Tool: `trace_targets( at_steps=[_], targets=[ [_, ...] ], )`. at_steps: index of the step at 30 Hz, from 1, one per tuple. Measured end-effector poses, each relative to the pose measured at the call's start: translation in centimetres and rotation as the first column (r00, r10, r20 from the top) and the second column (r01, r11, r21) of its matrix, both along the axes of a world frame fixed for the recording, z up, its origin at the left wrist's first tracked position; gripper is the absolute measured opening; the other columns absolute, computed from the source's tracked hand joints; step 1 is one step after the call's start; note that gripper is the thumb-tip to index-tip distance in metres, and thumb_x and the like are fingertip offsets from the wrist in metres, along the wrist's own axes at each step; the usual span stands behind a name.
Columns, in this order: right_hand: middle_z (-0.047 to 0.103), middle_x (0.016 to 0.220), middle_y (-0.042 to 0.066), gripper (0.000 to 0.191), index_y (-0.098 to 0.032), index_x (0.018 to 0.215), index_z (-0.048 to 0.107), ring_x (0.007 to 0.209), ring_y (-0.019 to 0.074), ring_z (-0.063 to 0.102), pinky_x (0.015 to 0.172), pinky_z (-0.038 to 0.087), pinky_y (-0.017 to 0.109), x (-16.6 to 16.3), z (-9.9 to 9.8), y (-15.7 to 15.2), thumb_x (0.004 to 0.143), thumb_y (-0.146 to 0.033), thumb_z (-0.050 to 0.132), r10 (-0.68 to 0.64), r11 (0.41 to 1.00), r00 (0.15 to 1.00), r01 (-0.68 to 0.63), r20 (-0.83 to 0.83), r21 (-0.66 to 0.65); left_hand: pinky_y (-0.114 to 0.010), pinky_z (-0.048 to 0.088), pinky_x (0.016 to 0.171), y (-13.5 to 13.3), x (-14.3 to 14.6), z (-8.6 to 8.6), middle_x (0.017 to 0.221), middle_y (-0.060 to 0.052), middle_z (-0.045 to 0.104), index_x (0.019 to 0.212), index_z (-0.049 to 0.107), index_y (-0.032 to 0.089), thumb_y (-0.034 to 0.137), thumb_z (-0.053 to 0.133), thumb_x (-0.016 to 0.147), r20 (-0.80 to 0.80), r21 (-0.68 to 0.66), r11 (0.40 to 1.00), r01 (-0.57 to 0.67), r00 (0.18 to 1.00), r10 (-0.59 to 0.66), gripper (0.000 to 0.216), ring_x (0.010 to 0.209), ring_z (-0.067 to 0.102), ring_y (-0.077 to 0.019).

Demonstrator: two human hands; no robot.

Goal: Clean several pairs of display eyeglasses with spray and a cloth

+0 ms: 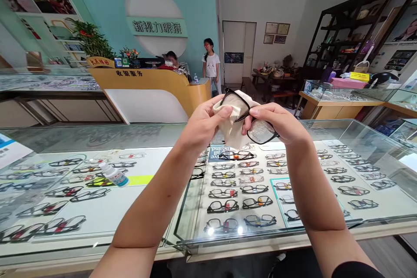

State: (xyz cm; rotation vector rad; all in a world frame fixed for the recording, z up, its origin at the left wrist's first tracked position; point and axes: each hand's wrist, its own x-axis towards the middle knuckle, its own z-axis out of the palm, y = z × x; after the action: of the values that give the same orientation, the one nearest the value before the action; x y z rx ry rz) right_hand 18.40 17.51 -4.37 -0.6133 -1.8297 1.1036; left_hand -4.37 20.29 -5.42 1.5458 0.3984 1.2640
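Note:
A pair of black-framed glasses point(262, 143) is held up above the glass counter, tilted down to the right. My left hand point(208, 119) is closed on a cream cleaning cloth point(236, 135), the thumb pressing it against one lens. Part of the cloth lies behind that lens. My right hand point(282, 120) pinches the frame near the bridge. Droplets cover the other lens, nearest my right fingers. On the counter to the left lies a white spray bottle point(114, 174) with a blue label, leaning in view.
Rows of spectacles point(256, 189) lie inside the glass display case point(192, 243). Behind it stands a yellow-and-white cashier desk point(146, 100) with a seated person. Another person point(211, 64) stands beside the desk. More glass cases point(345, 95) stand at the right.

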Motion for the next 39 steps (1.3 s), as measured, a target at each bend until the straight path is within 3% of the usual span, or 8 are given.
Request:
trace_targets(
  at_steps=[5,14,19,23,27,30,34,39],
  targets=[
    [0.082,0.081,0.007,0.046,-0.018,0.079,0.085,0.074,0.0180,0.069,0.071,0.057,0.028,-0.7,-0.2,0.2,0.098,-0.060,0.079,0.000,0.998,0.999,-0.003,-0.039,-0.056,-0.030,0.057,0.062,-0.3,1.2,-0.3,0.073,0.001,0.073,0.102,0.068,0.022,0.049,0.103,0.078,0.010,0.039,0.997,0.063,0.998,-0.063,0.050,0.060,0.068,-0.0159],
    [0.080,0.079,0.006,0.057,-0.019,0.076,0.081,0.081,0.0200,0.073,0.082,0.061,0.031,-3.4,-1.4,1.1,0.091,-0.074,0.081,0.088,0.995,0.994,-0.090,-0.065,-0.031,-0.023,0.039,0.039,-0.6,3.4,-1.7,0.061,0.007,0.062,0.094,0.064,0.023,0.062,0.095,0.087,0.262,0.041,0.986,-0.163,0.954,0.147,0.050,0.039,0.049,-0.0072],
    [0.081,0.083,0.006,0.051,-0.019,0.079,0.084,0.077,0.0175,0.070,0.077,0.058,0.029,-2.3,-0.8,0.5,0.101,-0.064,0.074,0.028,1.000,1.000,-0.028,0.001,0.015,-0.026,0.046,0.044,0.0,2.6,-1.7,0.062,0.004,0.064,0.099,0.070,0.023,0.070,0.085,0.094,0.213,0.017,0.985,-0.169,0.964,0.162,0.049,0.050,0.066,-0.0148],
    [0.079,0.078,0.006,0.047,-0.018,0.077,0.084,0.072,0.0161,0.067,0.070,0.055,0.028,-0.9,-0.4,0.2,0.104,-0.055,0.073,-0.053,0.999,0.998,0.053,0.020,0.005,-0.028,0.057,0.056,1.4,0.3,-0.9,0.074,-0.001,0.072,0.102,0.073,0.020,0.055,0.093,0.092,0.075,0.009,0.999,-0.053,0.996,0.052,0.042,0.071,0.079,-0.0224],
    [0.080,0.081,0.006,0.046,-0.018,0.079,0.083,0.073,0.0164,0.068,0.067,0.053,0.027,-0.8,-0.5,0.4,0.103,-0.056,0.074,-0.053,0.998,0.999,0.053,0.006,-0.018,-0.028,0.060,0.061,1.9,-1.0,-0.4,0.081,-0.002,0.076,0.110,0.075,0.019,0.044,0.106,0.077,-0.002,0.075,0.997,0.023,1.000,-0.023,0.052,0.074,0.079,-0.0217],
    [0.078,0.082,0.005,0.049,-0.018,0.079,0.082,0.076,0.0160,0.068,0.070,0.054,0.027,-1.9,-0.8,0.4,0.104,-0.059,0.074,-0.042,0.999,0.999,0.042,-0.028,0.010,-0.026,0.058,0.056,1.2,-0.1,-0.7,0.078,0.001,0.074,0.112,0.074,0.021,0.049,0.108,0.072,0.037,0.128,0.990,-0.050,0.998,0.046,0.059,0.064,0.076,-0.0181],
    [0.077,0.082,0.005,0.055,-0.019,0.079,0.081,0.078,0.0167,0.068,0.075,0.056,0.028,-3.6,-1.1,0.1,0.104,-0.067,0.072,0.018,0.999,1.000,-0.017,-0.026,0.029,-0.022,0.047,0.047,0.1,2.1,-1.4,0.068,0.004,0.064,0.106,0.071,0.024,0.061,0.096,0.086,0.219,0.077,0.980,-0.181,0.962,0.161,0.050,0.052,0.070,-0.0140],
    [0.079,0.083,0.005,0.054,-0.019,0.080,0.084,0.077,0.0158,0.066,0.077,0.055,0.029,-3.2,-0.5,-0.5,0.107,-0.063,0.070,0.005,0.998,0.999,-0.007,0.032,0.068,-0.023,0.049,0.048,0.4,1.2,-1.1,0.068,0.001,0.066,0.095,0.072,0.022,0.066,0.083,0.097,0.226,0.118,0.973,-0.200,0.959,0.170,0.046,0.064,0.076,-0.0180]
  ],
)
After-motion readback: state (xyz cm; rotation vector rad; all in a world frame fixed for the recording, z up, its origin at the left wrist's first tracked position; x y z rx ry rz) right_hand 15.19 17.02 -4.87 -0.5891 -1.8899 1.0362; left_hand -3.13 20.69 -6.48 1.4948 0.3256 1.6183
